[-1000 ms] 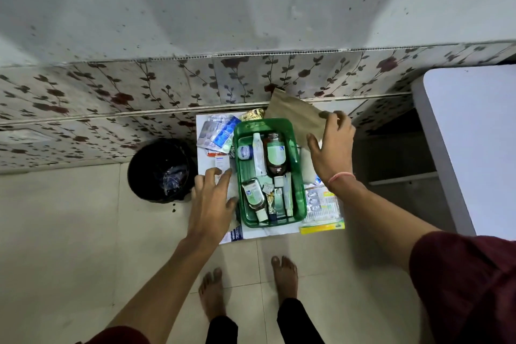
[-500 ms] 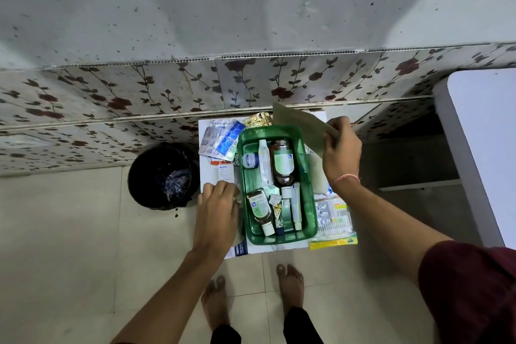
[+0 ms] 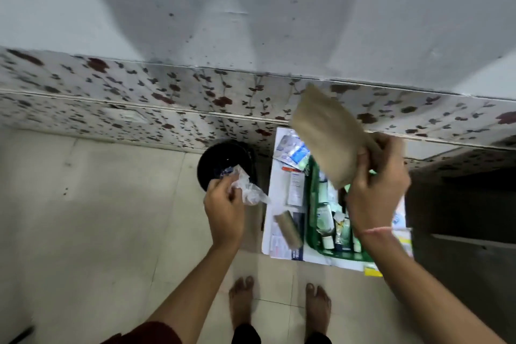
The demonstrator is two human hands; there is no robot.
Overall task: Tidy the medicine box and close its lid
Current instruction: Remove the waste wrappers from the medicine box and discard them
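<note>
The green medicine box [image 3: 312, 204] stands open on the white sheet [image 3: 279, 176] on the floor, holding bottles and tubes [image 3: 325, 220]. My right hand [image 3: 374, 190] hovers over the box, shut on a brown paper bag [image 3: 326, 131] raised above its far end. My left hand [image 3: 224, 204] is left of the sheet, shut on a crumpled clear plastic wrapper [image 3: 248, 190], close to the black bin [image 3: 223, 165]. A brown roll [image 3: 287, 229] and a white carton [image 3: 296, 188] lie on the sheet beside the box. The box's lid is not visible.
Blister packs [image 3: 293, 149] lie at the sheet's far corner. A floral-patterned wall strip [image 3: 139, 98] runs behind. My bare feet [image 3: 279, 304] stand just before the sheet. A dark low shelf [image 3: 460, 204] is on the right.
My left hand lifted a clear plastic wrapper off the sheet and moved left toward the bin. My right hand raised the paper bag higher over the box. The camera view swung left.
</note>
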